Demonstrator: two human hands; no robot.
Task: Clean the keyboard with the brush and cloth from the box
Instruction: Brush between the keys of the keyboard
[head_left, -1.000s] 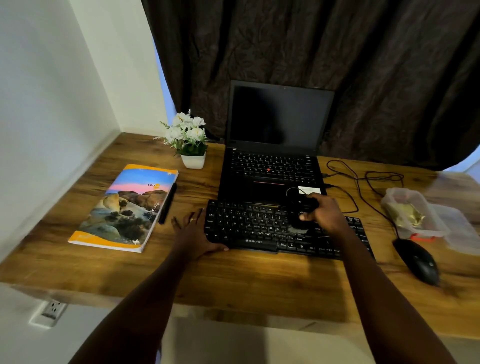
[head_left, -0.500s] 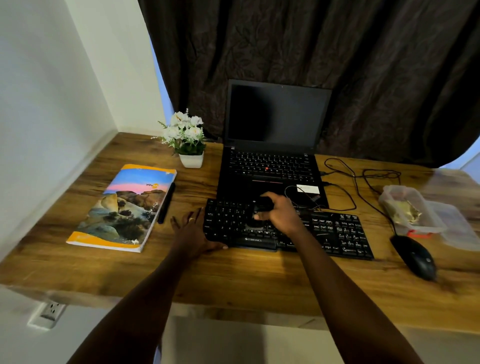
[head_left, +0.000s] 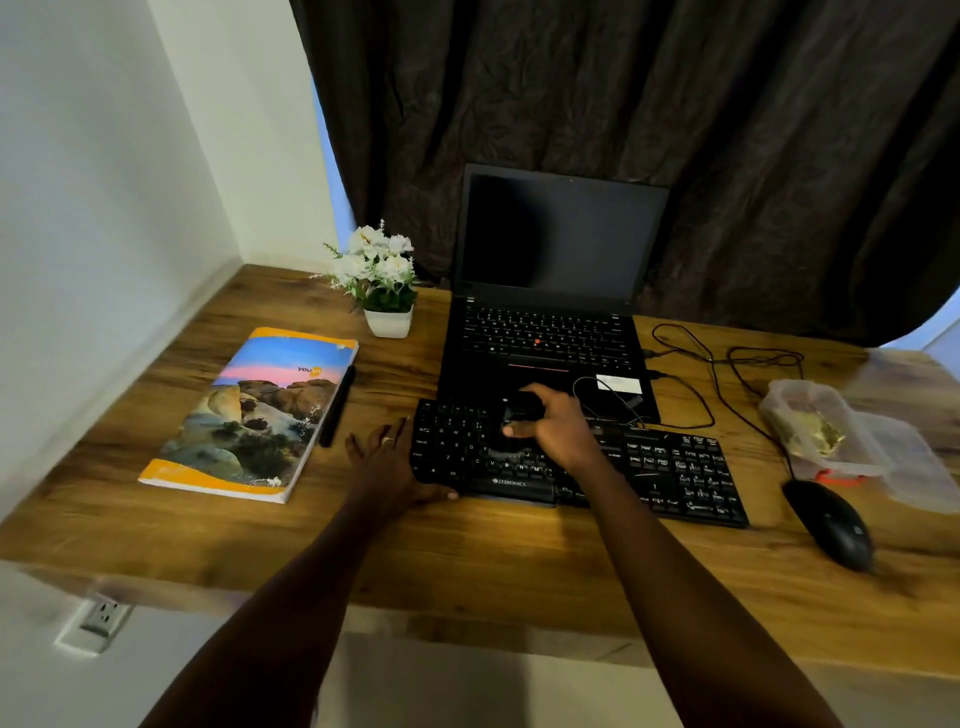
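Observation:
A black keyboard (head_left: 670, 467) lies on the wooden desk (head_left: 467, 561) in front of an open laptop (head_left: 545, 332). My right hand (head_left: 558, 423) grips a black brush (head_left: 514, 415) whose bristles touch the keys in the keyboard's left half. My left hand (head_left: 387, 462) lies flat with straight fingers against the keyboard's left end, thumb along its front edge. A clear plastic box (head_left: 810, 426) with a yellowish cloth (head_left: 815, 431) inside stands at the right.
A black mouse (head_left: 831, 522) sits right of the keyboard, its cable looping behind. The box lid (head_left: 914, 467) lies beside the box. A notebook (head_left: 254, 410) with a black pen (head_left: 337, 405) lies at the left. A potted white flower (head_left: 382, 280) stands near the laptop.
My right hand has swept the brush leftward across the keyboard, from its middle-right to its left half. My left hand has stayed at the keyboard's left end.

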